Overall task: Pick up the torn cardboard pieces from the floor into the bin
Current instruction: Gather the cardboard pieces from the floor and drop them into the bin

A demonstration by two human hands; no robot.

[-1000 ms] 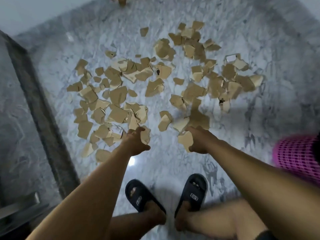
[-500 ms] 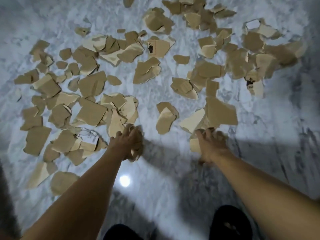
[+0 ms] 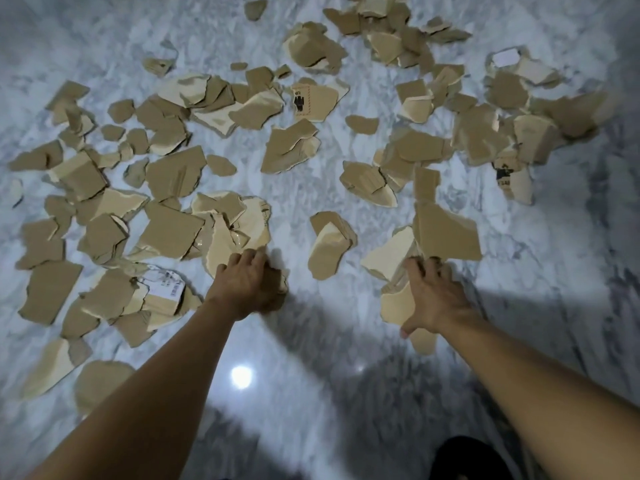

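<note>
Dark shape (image 3: pixel 464 457): at the bottom edge, nearer than the glare and to its right; too blurred to tell what it is.
Floor (image 3: pixel 311 341): white marble with grey veins, shadowed around the glare.
Glare (image 3: pixel 241 376): a round bright spot on the floor, between the two forearms.
Left forearm (image 3: pixel 138 393): bare, passing the glare on its left.
Right forearm (image 3: pixel 536 393): bare, passing well to the right of the glare.
Left hand (image 3: pixel 247 287): just beyond the glare, back upward. The fingers curl down at the near edge of a heap and grip a brown piece (image 3: pixel 280 289) under the palm.
Right hand (image 3: pixel 436 299): beyond the glare and to its right, with the thumb spread back toward the glare. The fingers curl over torn edges and hold a pale piece (image 3: pixel 396 306) between thumb and fingers.
Barcode piece (image 3: pixel 166 289): beyond the glare to the left, lying on other scraps and carrying a white label.
Pieces (image 3: pixel 173 230): torn cardboard, brown and pale, scattered on the floor. They spread from level with the glare on its left to the far edge, some overlapping and some lying alone.
Printed piece (image 3: pixel 313 102): far beyond the glare, pale, with a black mark.
White-patch piece (image 3: pixel 505 58): farthest from the glare, up to the right.
</note>
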